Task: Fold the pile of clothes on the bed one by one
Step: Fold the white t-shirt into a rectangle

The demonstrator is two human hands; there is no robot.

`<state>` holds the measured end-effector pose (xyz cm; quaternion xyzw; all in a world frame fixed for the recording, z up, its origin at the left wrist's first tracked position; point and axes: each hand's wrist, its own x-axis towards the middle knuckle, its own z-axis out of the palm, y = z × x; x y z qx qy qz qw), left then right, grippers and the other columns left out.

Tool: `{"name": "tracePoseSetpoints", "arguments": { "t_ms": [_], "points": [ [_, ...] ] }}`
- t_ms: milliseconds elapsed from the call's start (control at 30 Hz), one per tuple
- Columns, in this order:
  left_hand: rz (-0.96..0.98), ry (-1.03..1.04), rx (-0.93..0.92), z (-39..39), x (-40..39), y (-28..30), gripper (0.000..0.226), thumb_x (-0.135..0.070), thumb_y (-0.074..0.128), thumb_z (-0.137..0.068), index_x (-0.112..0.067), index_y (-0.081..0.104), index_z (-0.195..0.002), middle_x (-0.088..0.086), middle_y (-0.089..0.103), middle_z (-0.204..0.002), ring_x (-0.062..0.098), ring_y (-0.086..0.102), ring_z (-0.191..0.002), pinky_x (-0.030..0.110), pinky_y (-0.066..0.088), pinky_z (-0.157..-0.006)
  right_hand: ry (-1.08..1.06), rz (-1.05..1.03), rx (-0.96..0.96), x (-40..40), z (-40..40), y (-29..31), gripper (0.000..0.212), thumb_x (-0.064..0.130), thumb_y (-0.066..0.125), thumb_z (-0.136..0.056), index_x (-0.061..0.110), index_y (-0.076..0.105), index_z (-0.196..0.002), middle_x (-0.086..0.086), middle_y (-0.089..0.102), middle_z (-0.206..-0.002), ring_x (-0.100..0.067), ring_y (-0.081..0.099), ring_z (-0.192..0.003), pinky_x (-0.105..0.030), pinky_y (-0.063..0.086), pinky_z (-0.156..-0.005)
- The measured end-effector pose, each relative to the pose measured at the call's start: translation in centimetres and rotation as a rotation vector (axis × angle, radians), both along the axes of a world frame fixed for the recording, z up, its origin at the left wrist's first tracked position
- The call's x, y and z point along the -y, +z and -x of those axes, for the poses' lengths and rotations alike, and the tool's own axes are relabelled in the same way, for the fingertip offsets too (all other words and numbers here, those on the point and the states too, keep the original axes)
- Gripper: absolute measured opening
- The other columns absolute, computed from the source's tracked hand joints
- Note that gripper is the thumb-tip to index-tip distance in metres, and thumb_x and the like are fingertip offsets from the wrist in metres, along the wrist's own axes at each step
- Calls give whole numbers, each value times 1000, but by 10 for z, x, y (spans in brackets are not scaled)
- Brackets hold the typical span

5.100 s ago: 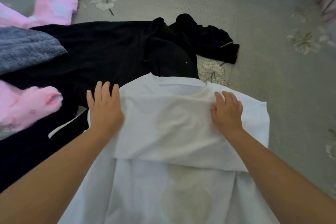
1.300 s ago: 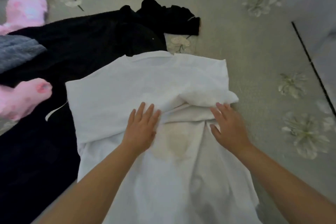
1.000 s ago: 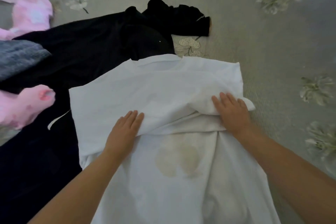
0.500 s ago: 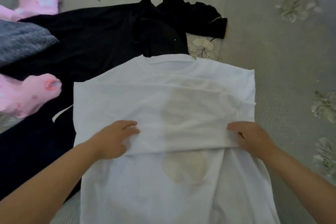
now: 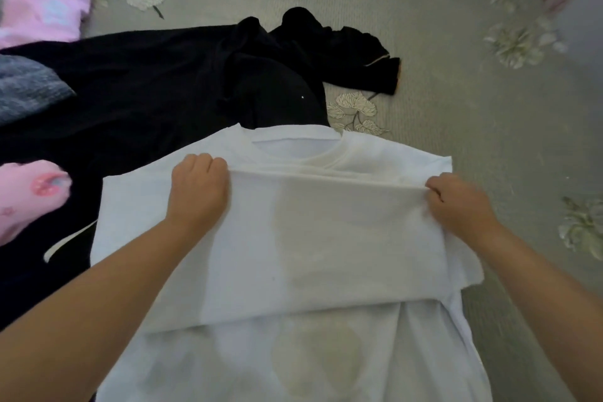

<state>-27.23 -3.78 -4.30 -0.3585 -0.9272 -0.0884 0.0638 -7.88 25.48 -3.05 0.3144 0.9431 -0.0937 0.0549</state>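
White shirt (image 5: 326,238) on floral bedspread (image 5: 456,108)

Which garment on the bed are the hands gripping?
The white t-shirt, nearest the camera; the black, pink and grey garments lie untouched.

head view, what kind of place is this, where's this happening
Most likely a bedroom: a floral grey bedspread lies under loose clothes, a black garment and pink ones, while both hands fold a white t-shirt.

Soft dim daylight, faint shadows, blurred warped edges
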Motion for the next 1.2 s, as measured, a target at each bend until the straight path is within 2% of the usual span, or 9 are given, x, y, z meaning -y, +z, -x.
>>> {"name": "tracePoseSetpoints", "arguments": {
  "t_ms": [100, 233, 400, 500, 567, 733, 867, 1033, 1200],
  "points": [
    [97, 57, 54, 9, -22, 0, 23, 12, 35, -69, 7, 55, -79, 23, 53, -78, 38, 50, -79, 47, 36, -73, 9, -177, 240, -7, 15, -5, 24, 12, 37, -91, 5, 60, -93, -12, 59, -98, -30, 58, -90, -35, 33, -84],
    [224, 227, 225, -1, -40, -12, 40, 1, 34, -88, -7, 39, -128, 13, 38, -131, 28, 25, -128, 47, -2, -111, -37, -225, 353, 0, 24, -25, 25, 11, 35, -90, 14, 56, -103, -5, 58, -106, -25, 54, -102, -36, 29, -93],
    [-29, -4, 52, -35, -38, -13, 43, -13, 35, -86, 7, 54, -120, 27, 50, -129, 45, 41, -123, 61, 18, -100, -65, -316, 5, 6, 18, -46, 16, -20, 54, -61, -5, 57, -65, -23, 55, -63, -35, 56, -60, -55, 42, -76],
    [67, -42, 255, -55, -31, -20, 69, -42, 14, -85, -3, 38, -137, 12, 23, -149, 27, 8, -138, 46, 1, -108, -80, -304, 13, 5, 17, -52, 15, -13, 63, -68, -6, 63, -82, -26, 60, -77, -37, 60, -71, -63, 38, -85],
    [110, -24, 300, -58, -26, -36, 80, -53, 0, -78, -12, 14, -144, -2, -10, -146, 16, -21, -132, 34, -15, -108, -114, -249, -16, 5, 18, -52, 32, 5, 57, -83, -4, 58, -114, -31, 55, -114, -41, 54, -107, -65, 22, -100],
    [68, -68, 257, -57, -27, -51, 69, -45, 24, -87, 3, 38, -134, 19, 29, -143, 34, 15, -130, 53, 17, -105, 61, -184, -91, 47, 13, -47, 65, 45, 23, -85, 9, 45, -134, -21, 35, -144, -41, 28, -134, -62, 7, -105],
    [51, -74, 203, -56, -25, -57, 66, -39, 31, -84, 6, 43, -130, 27, 40, -137, 35, 20, -127, 47, 12, -106, 14, -2, 134, 46, -17, -72, 86, 59, -7, -70, 26, 16, -146, -2, 5, -156, -18, -2, -143, -43, -10, -110],
    [51, -72, 230, -55, -26, -60, 68, -42, 27, -84, 2, 37, -135, 24, 34, -142, 31, 17, -132, 50, 12, -107, -4, -3, 27, 41, -16, -85, 81, 57, 3, -76, 20, 27, -144, -6, 17, -153, -21, 10, -142, -40, -8, -110],
    [138, -30, 226, -52, -28, -64, 78, -53, 6, -81, -9, 14, -145, 12, 10, -153, 25, 6, -142, 36, -9, -110, 13, 45, 167, 34, -14, -85, 62, 52, 19, -92, 23, 9, -147, -3, -2, -156, -17, -6, -142, -46, -12, -110]
  ]
}}
